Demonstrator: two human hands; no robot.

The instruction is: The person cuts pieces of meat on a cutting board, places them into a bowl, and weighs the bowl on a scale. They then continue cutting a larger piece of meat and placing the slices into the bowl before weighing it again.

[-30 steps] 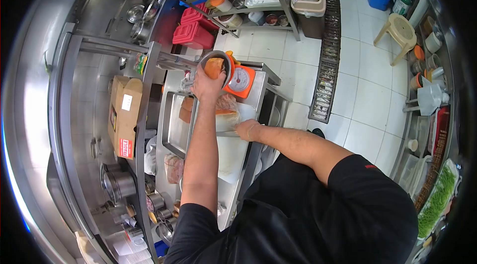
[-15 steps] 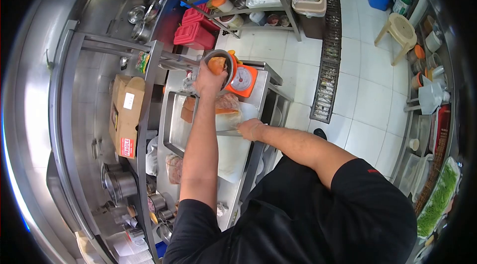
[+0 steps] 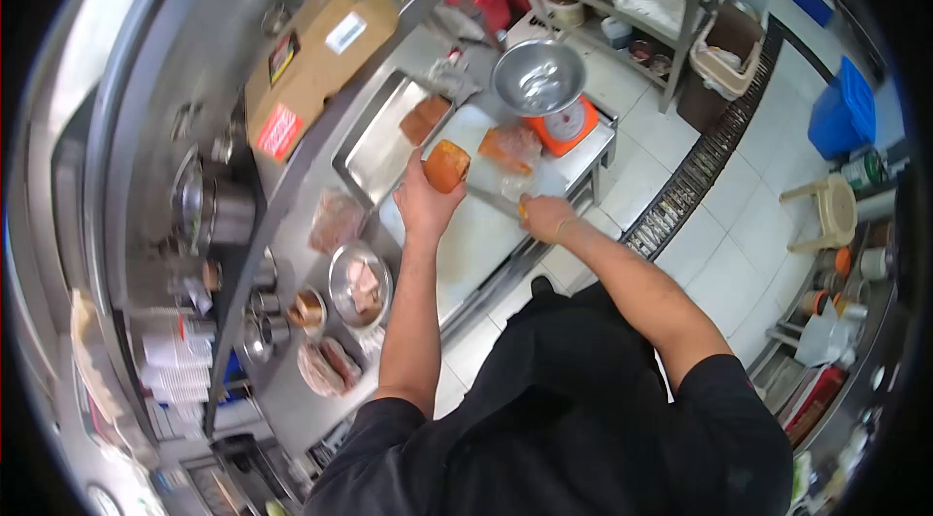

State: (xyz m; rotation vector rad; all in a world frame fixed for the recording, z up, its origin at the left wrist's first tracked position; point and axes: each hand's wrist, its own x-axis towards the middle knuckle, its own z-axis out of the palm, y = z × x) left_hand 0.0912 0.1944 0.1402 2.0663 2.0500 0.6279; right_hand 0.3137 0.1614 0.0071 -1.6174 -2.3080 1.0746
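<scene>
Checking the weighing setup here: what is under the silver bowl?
An orange scale shows under the silver bowl, part of its dial in view. The bowl covers the scale's top, so where the two meet, and anything between them, cannot be seen.

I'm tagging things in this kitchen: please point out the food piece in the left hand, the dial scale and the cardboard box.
Orange-brown food piece (image 3: 447, 165), head view: its exposed face.
Dial scale (image 3: 566, 123), head view: its dial face.
Cardboard box (image 3: 319, 71), head view: its broad side.
</scene>
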